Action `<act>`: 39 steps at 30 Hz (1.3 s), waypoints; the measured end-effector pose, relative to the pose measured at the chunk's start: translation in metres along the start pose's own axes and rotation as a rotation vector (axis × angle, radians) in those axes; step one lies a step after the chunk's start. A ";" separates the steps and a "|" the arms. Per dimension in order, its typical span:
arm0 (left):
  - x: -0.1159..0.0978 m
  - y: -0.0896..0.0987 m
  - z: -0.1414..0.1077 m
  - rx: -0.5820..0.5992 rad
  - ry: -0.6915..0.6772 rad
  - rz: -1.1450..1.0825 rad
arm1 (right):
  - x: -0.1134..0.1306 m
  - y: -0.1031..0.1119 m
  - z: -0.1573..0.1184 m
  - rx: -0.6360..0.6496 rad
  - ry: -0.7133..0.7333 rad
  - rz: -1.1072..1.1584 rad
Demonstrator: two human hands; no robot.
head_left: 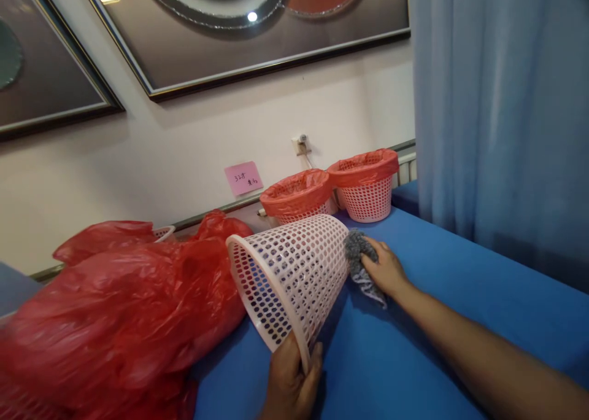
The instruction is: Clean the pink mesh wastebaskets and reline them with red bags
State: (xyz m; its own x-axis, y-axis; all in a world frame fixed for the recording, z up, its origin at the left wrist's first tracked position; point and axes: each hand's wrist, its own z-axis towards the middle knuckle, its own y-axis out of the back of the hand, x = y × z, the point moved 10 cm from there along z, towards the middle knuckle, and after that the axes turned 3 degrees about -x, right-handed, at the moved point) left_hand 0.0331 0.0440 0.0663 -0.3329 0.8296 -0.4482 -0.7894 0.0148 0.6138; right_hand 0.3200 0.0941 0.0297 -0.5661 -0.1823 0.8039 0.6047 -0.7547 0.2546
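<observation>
Pale pink plastic catches the light as a mesh basket [301, 266] is held tilted on its side over a blue surface [460, 266], its open mouth facing left. The left hand [292, 377] clamps the rim between thumb and fingers; the right hand [385, 268] bunches a grey cloth [361, 260] against the base end. Wiping well probably calls for a firm rim grip, even pressure and slow turning, with the cloth's loops kept from snagging in the holes. Red plastic bags [124, 309] heap at left; a red-lined basket [297, 194] and its lined neighbour [368, 193] stand behind. A pink note [243, 178] against the wall [368, 101] reads "32," its remaining handwriting unclear. No brand is legible.
</observation>
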 end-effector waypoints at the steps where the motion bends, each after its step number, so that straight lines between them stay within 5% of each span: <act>1: 0.001 -0.002 -0.001 0.020 0.006 0.000 | -0.008 0.000 0.006 -0.008 -0.039 -0.007; 4: 0.007 -0.009 -0.002 0.073 0.046 -0.005 | 0.013 0.004 -0.002 0.012 0.085 0.054; 8: 0.010 -0.021 -0.002 0.161 0.073 -0.064 | 0.110 0.014 -0.073 0.174 0.656 0.246; 11: 0.009 -0.031 -0.003 0.266 0.079 -0.114 | 0.147 0.022 -0.113 0.248 0.893 0.340; 14: 0.009 -0.028 0.000 0.250 0.073 -0.064 | 0.126 0.018 -0.088 0.180 0.741 0.292; 18: 0.015 -0.030 -0.001 0.247 0.082 0.025 | 0.015 0.012 -0.006 -0.026 0.030 0.181; 21: 0.022 -0.037 -0.007 0.290 0.112 0.044 | -0.033 0.007 0.020 -0.041 -0.222 0.187; 23: 0.024 -0.039 -0.009 0.294 0.121 0.051 | -0.029 0.008 0.020 -0.044 -0.203 0.203; 25: 0.026 -0.038 -0.008 0.286 0.128 0.052 | 0.001 0.013 0.005 -0.027 -0.058 0.236; 29: 0.028 -0.040 -0.007 0.308 0.152 0.058 | 0.104 0.026 -0.061 0.119 0.523 0.347; 32: 0.026 -0.045 -0.006 0.342 0.136 0.073 | 0.140 0.034 -0.096 0.183 0.773 0.402; 35: 0.029 -0.046 -0.006 0.350 0.131 0.106 | 0.111 0.028 -0.067 0.091 0.566 0.287; 39: 0.039 -0.046 -0.007 0.360 0.149 0.172 | 0.014 0.025 0.002 -0.077 0.031 0.071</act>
State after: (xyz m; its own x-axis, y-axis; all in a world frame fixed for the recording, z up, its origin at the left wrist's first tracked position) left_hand 0.0532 0.0715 0.0164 -0.5359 0.7476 -0.3922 -0.4941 0.0990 0.8638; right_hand 0.3280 0.0736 0.0484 -0.5413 -0.2557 0.8010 0.5999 -0.7850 0.1549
